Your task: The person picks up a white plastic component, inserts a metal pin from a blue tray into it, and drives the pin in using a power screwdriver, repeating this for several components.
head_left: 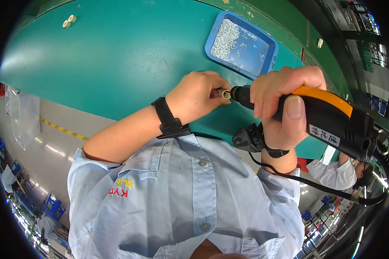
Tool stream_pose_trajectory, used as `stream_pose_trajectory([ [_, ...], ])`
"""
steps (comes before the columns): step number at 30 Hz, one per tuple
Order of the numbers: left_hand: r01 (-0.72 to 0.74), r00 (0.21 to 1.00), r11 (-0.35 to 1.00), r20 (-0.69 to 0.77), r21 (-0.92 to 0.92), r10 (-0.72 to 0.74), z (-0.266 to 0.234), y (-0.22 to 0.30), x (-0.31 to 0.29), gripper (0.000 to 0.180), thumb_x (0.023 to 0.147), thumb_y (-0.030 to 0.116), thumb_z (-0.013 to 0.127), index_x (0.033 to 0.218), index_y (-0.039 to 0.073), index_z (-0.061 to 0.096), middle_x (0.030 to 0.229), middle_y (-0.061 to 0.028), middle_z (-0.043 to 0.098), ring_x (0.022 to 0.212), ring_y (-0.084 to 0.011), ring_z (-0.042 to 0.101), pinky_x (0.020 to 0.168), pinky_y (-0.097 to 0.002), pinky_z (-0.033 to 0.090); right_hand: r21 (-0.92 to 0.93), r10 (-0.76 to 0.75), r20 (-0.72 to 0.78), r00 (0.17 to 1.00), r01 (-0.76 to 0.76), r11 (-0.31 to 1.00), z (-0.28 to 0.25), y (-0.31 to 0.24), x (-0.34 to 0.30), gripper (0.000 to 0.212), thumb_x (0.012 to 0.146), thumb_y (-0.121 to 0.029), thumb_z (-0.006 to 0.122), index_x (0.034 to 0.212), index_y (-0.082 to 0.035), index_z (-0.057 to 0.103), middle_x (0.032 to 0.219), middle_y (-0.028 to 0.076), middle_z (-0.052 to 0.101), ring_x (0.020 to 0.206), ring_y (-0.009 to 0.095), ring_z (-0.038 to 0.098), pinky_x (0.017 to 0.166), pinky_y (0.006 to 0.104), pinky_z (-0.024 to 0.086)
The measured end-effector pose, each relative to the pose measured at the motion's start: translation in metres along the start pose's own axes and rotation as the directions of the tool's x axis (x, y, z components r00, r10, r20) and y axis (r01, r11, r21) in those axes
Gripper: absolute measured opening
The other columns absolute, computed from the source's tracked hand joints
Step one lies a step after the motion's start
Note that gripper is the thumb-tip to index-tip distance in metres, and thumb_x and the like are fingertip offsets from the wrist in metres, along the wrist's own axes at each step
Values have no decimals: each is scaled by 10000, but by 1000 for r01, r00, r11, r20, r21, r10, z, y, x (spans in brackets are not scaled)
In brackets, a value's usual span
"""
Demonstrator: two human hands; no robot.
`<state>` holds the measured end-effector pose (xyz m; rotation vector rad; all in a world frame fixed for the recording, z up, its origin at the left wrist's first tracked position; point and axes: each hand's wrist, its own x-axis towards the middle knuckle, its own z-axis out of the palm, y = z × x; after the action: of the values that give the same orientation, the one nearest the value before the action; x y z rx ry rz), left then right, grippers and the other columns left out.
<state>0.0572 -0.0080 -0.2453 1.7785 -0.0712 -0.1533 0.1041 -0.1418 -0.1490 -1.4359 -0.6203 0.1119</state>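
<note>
Between the thumb and fingers of my left hand (199, 94) is a small cream-coloured round part (224, 93), its open end turned to the right. My right hand (285, 101) is wrapped round a black and orange electric screwdriver (328, 116). The driver lies roughly level, and its dark nose is right at the open end of the cream part. Whether the tip touches it or a screw sits there is too small to tell. Just beyond my hands stands a blue tray (212, 36) of small silvery screws (225, 41), heaped at its left side.
Two cream round parts (69, 21) lie at the far left of the green table (116, 56). Another small cream piece (320, 43) is on the green ledge at the far right. A black cable (307, 183) runs beside my right arm. Another person (337, 172) sits at the right.
</note>
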Motion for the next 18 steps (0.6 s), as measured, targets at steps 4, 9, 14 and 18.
stream_pose_trajectory([
  [4, -4, 1000, 1000, -7, -11, 4, 1, -2, 0, 181, 697, 56, 701, 865, 24, 641, 770, -98, 606, 638, -197, 612, 587, -288, 492, 30, -28, 69, 997, 26, 999, -4, -4, 4, 300, 840, -319, 533, 919, -44, 445, 522, 6, 442, 397, 113, 403, 435, 270, 351],
  [9, -36, 997, 998, 73, 57, 32, 2, 7, -1, 218, 743, 23, 681, 953, 17, 624, 873, -86, 601, 666, -151, 613, 615, -244, 500, 188, -248, -58, 967, 255, 949, -51, -30, 10, 321, 867, -300, 546, 976, -16, 445, 571, 25, 453, 449, 147, 450, 485, 303, 390],
  [14, -35, 998, 996, 64, 81, 30, -1, 7, -6, 311, 715, 48, 720, 1006, 37, 609, 951, -76, 594, 657, -134, 603, 597, -241, 496, -47, -174, -233, 957, 167, 985, -64, 7, 21, 211, 895, -223, 447, 927, -17, 484, 560, 19, 409, 468, 129, 393, 498, 298, 359],
  [18, -17, 1000, 992, 26, 126, 14, -7, 25, -2, 359, 662, 156, 771, 969, 55, 616, 947, -67, 594, 622, -158, 573, 577, -270, 482, -34, -99, -249, 963, 94, 995, -65, 21, 17, 182, 877, -180, 486, 922, -4, 475, 550, 32, 430, 462, 130, 415, 495, 294, 391],
])
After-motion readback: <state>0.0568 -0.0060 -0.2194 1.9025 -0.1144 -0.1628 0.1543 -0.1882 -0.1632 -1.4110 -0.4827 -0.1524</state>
